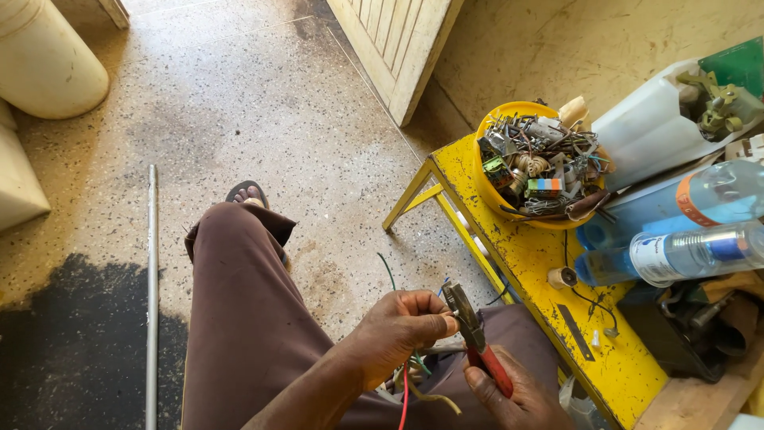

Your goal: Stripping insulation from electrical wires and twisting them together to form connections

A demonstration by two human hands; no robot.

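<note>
My left hand [398, 326] is closed around a bundle of thin wires [414, 378], red, green and pale, that trail down over my lap. My right hand [517, 398] grips the red handles of a pair of pliers [475, 334]. The plier jaws point up and sit right against the fingertips of my left hand, at the wires' end. Both hands are above my knees, in brown trousers, next to a yellow bench.
The worn yellow bench [549, 279] at right carries a yellow bowl [497, 191] heaped with electronic scrap, plastic bottles [684, 251], a white jug [649, 127] and small parts. A metal rod [151, 302] lies on the speckled floor at left; a wooden door [402, 48] stands behind.
</note>
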